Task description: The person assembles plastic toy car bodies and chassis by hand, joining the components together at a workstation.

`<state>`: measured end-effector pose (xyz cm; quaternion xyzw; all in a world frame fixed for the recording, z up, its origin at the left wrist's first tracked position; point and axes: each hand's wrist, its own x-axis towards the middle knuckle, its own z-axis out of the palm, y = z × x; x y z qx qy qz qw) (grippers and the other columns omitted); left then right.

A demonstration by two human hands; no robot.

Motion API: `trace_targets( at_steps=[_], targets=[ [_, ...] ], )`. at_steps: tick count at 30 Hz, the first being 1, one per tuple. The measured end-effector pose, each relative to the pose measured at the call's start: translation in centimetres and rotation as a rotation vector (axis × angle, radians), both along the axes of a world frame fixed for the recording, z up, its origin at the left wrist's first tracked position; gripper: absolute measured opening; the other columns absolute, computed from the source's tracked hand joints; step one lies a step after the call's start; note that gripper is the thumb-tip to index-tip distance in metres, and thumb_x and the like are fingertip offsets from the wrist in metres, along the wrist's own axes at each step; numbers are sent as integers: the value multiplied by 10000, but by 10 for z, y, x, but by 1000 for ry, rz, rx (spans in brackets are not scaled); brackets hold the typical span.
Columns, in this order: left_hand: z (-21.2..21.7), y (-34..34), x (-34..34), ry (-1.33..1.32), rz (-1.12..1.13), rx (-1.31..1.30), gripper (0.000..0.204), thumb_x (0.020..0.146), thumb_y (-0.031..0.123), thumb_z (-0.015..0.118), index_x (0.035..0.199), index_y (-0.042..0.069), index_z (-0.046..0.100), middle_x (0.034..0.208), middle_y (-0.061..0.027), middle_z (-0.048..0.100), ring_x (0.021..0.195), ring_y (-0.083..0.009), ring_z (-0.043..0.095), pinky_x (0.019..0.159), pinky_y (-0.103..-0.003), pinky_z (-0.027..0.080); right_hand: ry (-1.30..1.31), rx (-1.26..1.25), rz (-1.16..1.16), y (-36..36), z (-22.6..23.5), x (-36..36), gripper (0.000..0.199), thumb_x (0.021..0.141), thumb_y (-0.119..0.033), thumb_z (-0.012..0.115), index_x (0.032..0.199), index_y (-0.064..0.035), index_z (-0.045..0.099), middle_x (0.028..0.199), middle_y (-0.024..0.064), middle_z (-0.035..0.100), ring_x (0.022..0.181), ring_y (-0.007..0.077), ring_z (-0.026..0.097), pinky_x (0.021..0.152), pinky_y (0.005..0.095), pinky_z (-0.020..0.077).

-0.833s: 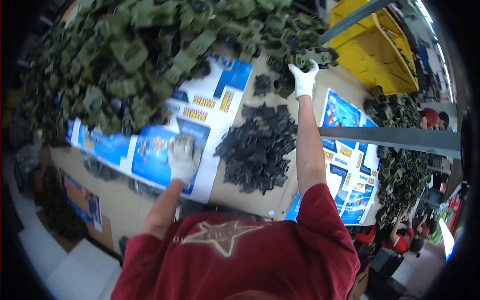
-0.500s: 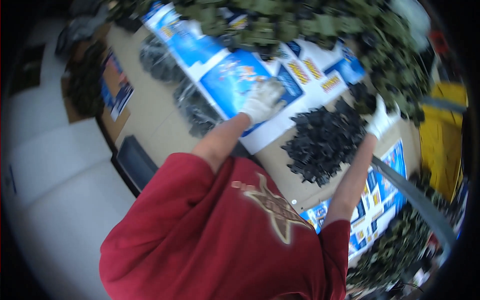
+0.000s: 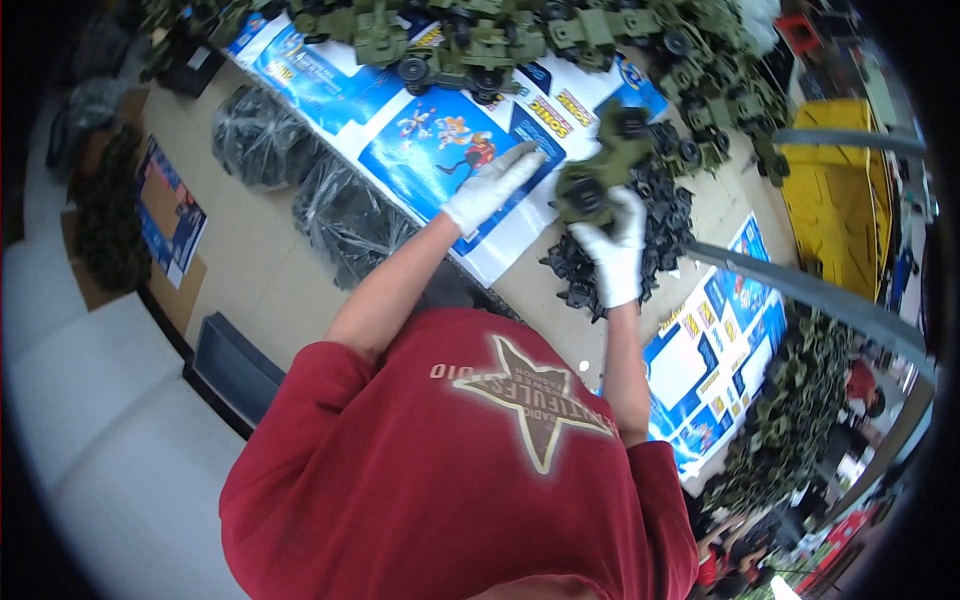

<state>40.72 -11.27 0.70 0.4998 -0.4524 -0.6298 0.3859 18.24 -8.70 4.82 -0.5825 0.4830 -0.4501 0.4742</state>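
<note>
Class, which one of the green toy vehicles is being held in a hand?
The green toy vehicle in the gloved right hand, beside the black parts in this view; the other vehicles lie heaped together, unheld.

White fabric gloves cover the left hand (image 3: 495,190) and right hand (image 3: 618,250), beside the olive-green, block-bodied toy vehicle (image 3: 598,168) with round black wheels. The same olive and black runs through the heap of boxy green vehicles (image 3: 500,38). A jagged pile of small parts (image 3: 668,215) is solid black. The long glossy printed sheet (image 3: 385,150) carries bright blue and white panels, multicoloured cartoon figures and yellow-and-red lettering. The loose short-sleeved fabric shirt (image 3: 430,510) is maroon, its brown star outlined in cream. The large angular bin (image 3: 825,205) is vivid yellow; the flat tabletop (image 3: 752,190), beige.
</note>
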Motion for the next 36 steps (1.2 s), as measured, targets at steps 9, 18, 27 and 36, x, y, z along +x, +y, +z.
trace_targets(
  at_steps=[9, 18, 27, 36],
  targets=[
    [7, 21, 17, 637, -268, 300, 764, 886, 230, 738, 1503, 108, 304, 1357, -92, 552, 1219, -186, 560, 1058, -355, 439, -339, 318, 125, 91, -45, 39, 680, 771, 171, 636, 1377, -60, 430, 1329, 99, 508, 1237, 186, 519, 1024, 326, 458],
    [29, 11, 24, -59, 73, 131, 961, 758, 59, 802, 1511, -3, 208, 1155, -142, 648, 938, -214, 682, 796, -316, 581, 604, 36, -168, 86, -49, 39, 356, 814, -158, 703, 1163, -96, 659, 1177, 183, 661, 1083, 338, 637, 941, 392, 503],
    [47, 9, 13, -560, 64, 336, 1057, 770, 285, 821, 1496, -66, 137, 992, -166, 693, 710, -227, 697, 413, -322, 508, 1175, -84, -408, -32, -25, -28, 603, 779, -413, 736, 1309, -188, 558, 1265, 114, 621, 1259, 307, 498, 1035, 521, 315],
    [79, -14, 16, -1453, -429, -1342, 902, 750, 383, 792, 1468, 54, 357, 1095, -253, 672, 1063, -406, 641, 877, -411, 520, 1090, -32, -223, -68, -22, -51, 393, 857, -429, 669, 1181, -208, 696, 1156, 66, 678, 1199, 251, 537, 1031, 442, 318]
  ],
)
